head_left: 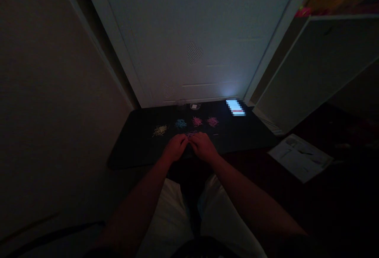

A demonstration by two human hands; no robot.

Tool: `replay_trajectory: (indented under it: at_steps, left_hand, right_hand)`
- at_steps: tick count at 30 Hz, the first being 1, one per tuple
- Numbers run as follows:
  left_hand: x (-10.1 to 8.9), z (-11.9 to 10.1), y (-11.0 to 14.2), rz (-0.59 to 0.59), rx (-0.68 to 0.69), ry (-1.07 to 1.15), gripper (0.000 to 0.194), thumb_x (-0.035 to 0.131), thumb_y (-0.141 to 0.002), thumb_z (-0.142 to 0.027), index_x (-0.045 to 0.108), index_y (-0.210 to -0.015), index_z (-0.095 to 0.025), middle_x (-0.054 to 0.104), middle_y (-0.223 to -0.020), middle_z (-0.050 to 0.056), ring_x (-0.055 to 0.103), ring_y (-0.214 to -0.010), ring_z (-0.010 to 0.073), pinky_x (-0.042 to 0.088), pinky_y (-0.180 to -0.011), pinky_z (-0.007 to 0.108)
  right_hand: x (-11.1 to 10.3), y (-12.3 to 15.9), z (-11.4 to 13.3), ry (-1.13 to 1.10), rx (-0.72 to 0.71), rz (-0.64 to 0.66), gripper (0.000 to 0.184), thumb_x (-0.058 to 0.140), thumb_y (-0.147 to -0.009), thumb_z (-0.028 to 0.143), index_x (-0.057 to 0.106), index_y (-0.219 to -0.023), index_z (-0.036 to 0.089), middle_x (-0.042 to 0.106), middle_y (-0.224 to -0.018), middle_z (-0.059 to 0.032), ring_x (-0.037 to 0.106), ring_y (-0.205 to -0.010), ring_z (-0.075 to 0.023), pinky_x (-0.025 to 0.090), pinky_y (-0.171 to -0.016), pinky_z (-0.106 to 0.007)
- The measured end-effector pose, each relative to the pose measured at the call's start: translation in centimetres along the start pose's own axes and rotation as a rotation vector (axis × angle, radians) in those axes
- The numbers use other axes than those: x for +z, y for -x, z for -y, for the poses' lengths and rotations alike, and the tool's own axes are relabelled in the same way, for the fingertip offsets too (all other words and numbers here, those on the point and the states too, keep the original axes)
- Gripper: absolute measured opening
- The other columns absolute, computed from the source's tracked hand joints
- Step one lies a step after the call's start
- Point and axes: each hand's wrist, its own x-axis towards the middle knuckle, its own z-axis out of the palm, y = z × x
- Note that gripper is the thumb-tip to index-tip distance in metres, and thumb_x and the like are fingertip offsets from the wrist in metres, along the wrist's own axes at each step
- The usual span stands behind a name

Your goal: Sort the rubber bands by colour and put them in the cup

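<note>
- Head view: left hand (pixel 175 147) and right hand (pixel 203 146) were curled by purple pile (pixel 192 133); any grasp could not be told.
- Blue pile (pixel 180 123) and yellow pile (pixel 160 130) were laid on table (pixel 130 141).

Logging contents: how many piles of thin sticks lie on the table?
5: from left, a yellowish pile, a blue pile, a pink pile and a pinkish-purple pile; nearer, a purple pile partly hidden by the left hand and right hand. The hands may hide more.
</note>
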Motion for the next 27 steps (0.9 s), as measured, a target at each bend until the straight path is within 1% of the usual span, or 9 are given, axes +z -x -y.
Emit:
replay_trajectory:
  at_steps: [4,9,17,21,25,27]
  left_hand:
    - [-0.04,0.16,-0.05,-0.028,0.019,0.038,0.025,0.036,-0.088,-0.032,0.053,-0.075,-0.019,0.059,-0.079,0.004,0.052,-0.077,0.0168,0.041,-0.072,0.030]
    - [-0.09,0.41,-0.13,-0.041,-0.030,0.089,0.025,0.038,-0.088,-0.034,0.052,-0.074,-0.019,0.058,-0.077,0.003,0.053,-0.077,0.0166,0.041,-0.071,0.029]
    - [-0.12,0.37,-0.10,-0.040,-0.041,0.123,0.024,0.039,-0.087,-0.034,0.051,-0.073,-0.018,0.057,-0.074,0.002,0.052,-0.073,0.0155,0.041,-0.069,0.028]
    - [-0.23,0.30,-0.07,-0.039,-0.057,0.135,0.024,0.040,-0.086,-0.034,0.049,-0.071,-0.019,0.055,-0.072,0.001,0.051,-0.072,0.0150,0.040,-0.068,0.028]
    - [-0.39,0.33,-0.04,-0.098,-0.099,0.165,0.022,0.040,-0.086,-0.032,0.048,-0.071,-0.019,0.052,-0.069,-0.001,0.049,-0.069,0.0137,0.040,-0.066,0.026]
    - [-0.44,0.32,0.00,-0.109,-0.099,0.166,0.021,0.040,-0.086,-0.032,0.048,-0.071,-0.019,0.052,-0.069,-0.001,0.049,-0.068,0.0134,0.040,-0.066,0.026]
  right_hand:
    - [-0.02,-0.14,0.16,0.004,0.014,-0.015,0.017,0.044,-0.090,0.026,0.060,-0.091,0.021,0.063,-0.091,-0.0059,0.049,-0.085,-0.0195,0.032,-0.073,-0.032]
    - [-0.12,-0.20,0.29,0.020,0.040,-0.020,0.015,0.046,-0.090,0.025,0.060,-0.088,0.021,0.062,-0.088,-0.0059,0.049,-0.083,-0.0191,0.032,-0.072,-0.032]
    - [0.05,-0.11,0.20,0.018,0.033,-0.036,0.015,0.046,-0.090,0.025,0.060,-0.089,0.020,0.062,-0.089,-0.0058,0.049,-0.085,-0.0191,0.031,-0.073,-0.032]
    - [0.23,-0.01,-0.07,0.013,0.043,-0.048,0.013,0.047,-0.088,0.023,0.059,-0.087,0.020,0.062,-0.086,-0.0056,0.049,-0.084,-0.0195,0.032,-0.073,-0.032]
    - [0.39,0.16,-0.45,-0.013,0.095,-0.089,0.015,0.045,-0.088,0.020,0.059,-0.082,0.019,0.060,-0.080,-0.0060,0.048,-0.079,-0.0195,0.033,-0.072,-0.032]
    - [0.40,0.27,-0.50,-0.039,0.105,-0.107,0.016,0.045,-0.088,0.020,0.059,-0.082,0.019,0.059,-0.079,-0.0061,0.048,-0.078,-0.0194,0.034,-0.072,-0.032]
